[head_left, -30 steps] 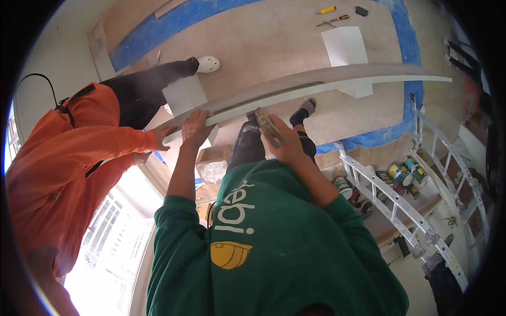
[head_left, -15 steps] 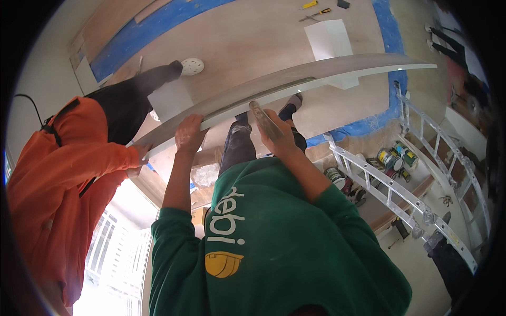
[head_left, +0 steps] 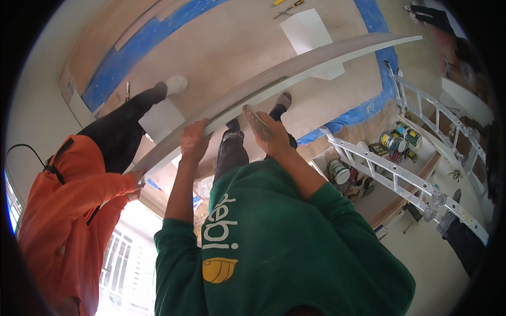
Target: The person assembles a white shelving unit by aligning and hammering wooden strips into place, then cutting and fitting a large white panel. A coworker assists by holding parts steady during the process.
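A long pale board (head_left: pixel 316 57) with a white edge stretches from the left toward the upper right, a narrow dark strip running along its middle. My left hand (head_left: pixel 195 139) is closed over the near edge, thumb side toward the strip. In my right hand (head_left: pixel 273 138) is an elongated, worn grey-brown block (head_left: pixel 256 122), held just beside the board's near edge; its exact kind is unclear. A co-worker in an orange top grips the board's left end with one hand (head_left: pixel 138 178), the other hand being just below it.
White sheets (head_left: pixel 305 31) lie on the brown-covered floor beyond the board, bordered by blue tape (head_left: pixel 375 21). An aluminium ladder (head_left: pixel 390 171) stands at the right, near several paint cans (head_left: pixel 392 141). Hand tools (head_left: pixel 289 9) lie at the far edge. The co-worker's leg (head_left: pixel 118 116) is at left.
The whole view has shifted and tilted, so the board's right end sits higher and further left in the picture. Both my hands keep their holds, and the co-worker still holds the left end.
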Motion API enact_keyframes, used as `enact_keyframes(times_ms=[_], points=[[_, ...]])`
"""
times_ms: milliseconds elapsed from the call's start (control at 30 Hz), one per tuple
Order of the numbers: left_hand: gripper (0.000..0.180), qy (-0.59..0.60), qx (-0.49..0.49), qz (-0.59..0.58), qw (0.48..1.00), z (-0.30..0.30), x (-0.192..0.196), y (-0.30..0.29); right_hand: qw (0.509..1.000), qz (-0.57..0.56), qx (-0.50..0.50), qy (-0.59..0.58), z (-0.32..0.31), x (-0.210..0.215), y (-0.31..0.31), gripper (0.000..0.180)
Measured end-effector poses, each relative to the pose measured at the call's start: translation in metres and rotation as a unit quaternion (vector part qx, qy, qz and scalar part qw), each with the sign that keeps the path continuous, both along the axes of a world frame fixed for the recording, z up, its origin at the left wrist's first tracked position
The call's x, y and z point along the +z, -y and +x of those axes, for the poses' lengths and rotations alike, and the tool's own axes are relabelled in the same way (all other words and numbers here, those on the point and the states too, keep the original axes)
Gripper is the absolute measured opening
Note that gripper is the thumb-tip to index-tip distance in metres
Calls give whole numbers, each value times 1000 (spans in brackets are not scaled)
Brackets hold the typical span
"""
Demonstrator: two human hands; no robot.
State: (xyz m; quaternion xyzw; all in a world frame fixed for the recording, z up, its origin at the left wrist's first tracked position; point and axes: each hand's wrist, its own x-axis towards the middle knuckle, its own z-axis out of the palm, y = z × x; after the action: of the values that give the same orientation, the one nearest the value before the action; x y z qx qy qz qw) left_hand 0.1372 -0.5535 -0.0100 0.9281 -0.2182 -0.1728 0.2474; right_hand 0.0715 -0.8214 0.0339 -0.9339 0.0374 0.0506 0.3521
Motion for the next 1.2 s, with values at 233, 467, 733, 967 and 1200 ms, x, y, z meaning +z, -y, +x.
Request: enact_keyframes(times_ms=[233,467,733,967,1200], points=[[37,-23,-11,17,1000,20,14,80,998,12,-45,52,19,5,50,31],[33,62,-15,-48,997,20,10,86,992,-8,-83,99,35,11,114,21],[35,51,-21,-8,998,18,9,89,987,5,-120,104,51,6,164,15],[38,45,37,30,998,7,14,103,981,8,-168,98,55,-2,230,18],[38,62,94,59,992,-5,21,120,979,2,-171,110,69,10,297,21]])
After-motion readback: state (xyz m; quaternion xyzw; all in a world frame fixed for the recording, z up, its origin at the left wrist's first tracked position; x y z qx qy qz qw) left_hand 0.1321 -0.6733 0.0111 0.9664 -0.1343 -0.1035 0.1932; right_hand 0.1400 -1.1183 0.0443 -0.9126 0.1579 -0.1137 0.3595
